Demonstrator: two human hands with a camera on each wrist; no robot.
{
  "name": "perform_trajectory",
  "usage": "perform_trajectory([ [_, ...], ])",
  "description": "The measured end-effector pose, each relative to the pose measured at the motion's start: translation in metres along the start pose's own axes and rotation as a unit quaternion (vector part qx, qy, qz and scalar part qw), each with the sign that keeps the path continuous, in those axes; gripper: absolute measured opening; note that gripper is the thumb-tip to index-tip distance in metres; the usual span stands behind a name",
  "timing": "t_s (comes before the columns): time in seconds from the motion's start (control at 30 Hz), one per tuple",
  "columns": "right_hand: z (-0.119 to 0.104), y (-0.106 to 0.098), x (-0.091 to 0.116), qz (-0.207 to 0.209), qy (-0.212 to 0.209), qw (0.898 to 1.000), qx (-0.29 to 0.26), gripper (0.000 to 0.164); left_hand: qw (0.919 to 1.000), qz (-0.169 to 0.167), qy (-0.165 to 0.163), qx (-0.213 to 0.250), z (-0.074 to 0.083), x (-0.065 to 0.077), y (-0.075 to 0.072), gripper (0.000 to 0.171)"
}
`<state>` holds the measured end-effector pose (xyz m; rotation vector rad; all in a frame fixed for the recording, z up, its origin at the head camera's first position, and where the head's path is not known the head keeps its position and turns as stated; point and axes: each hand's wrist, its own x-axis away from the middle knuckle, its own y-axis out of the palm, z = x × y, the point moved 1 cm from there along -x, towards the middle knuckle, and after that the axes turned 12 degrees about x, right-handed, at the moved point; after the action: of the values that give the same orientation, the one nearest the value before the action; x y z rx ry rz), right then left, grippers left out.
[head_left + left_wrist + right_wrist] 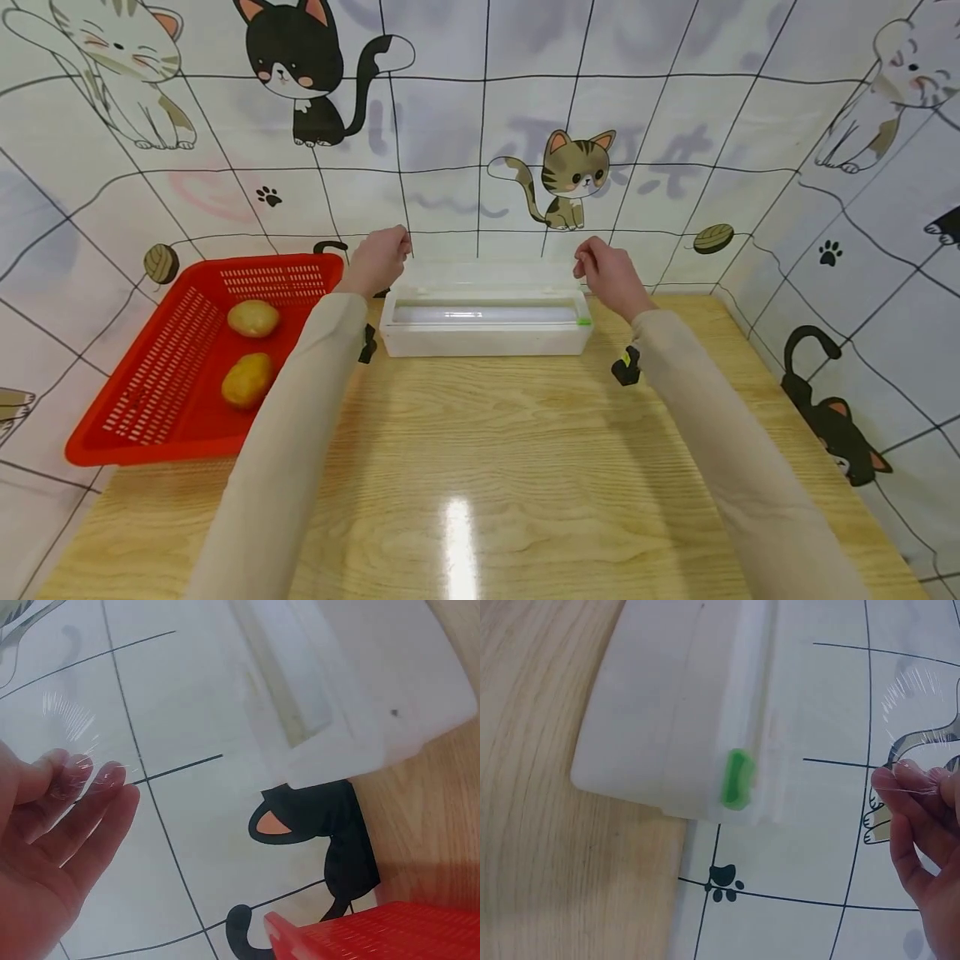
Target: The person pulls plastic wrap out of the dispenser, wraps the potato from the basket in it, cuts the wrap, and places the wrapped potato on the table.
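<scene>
Film [69,718], clear and creased, fans out at my fingertips above the worktop's [487,433] back edge, and it's caught on both sides: my left hand [375,260] pinches one, my right hand [611,277] the other, the two well apart! Down between them sits the white box [483,342], midway along that back edge, a pale roll [480,315] lying inside, a green tab [583,322] at its right end. Over at the back left corner, the red basket [198,358] holds a pale potato [253,318] and, nearer me, a yellower potato [247,381]. Printed cats cover the wall [450,125] behind.
</scene>
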<state>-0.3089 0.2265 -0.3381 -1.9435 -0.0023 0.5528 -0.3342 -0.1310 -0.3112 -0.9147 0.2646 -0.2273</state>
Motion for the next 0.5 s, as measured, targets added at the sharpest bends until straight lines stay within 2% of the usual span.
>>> perform_trajectory([
  [0.33,-0.011,-0.014,-0.011,0.051,-0.001,0.999,0.005,0.016,0.9993,0.034,0.013,0.005,0.008,-0.007,-0.019,0.015],
  [0.5,-0.016,-0.024,-0.018,0.066,0.008,0.998,0.004,0.017,0.9986,0.049,0.019,0.008,0.016,-0.01,-0.029,0.016],
])
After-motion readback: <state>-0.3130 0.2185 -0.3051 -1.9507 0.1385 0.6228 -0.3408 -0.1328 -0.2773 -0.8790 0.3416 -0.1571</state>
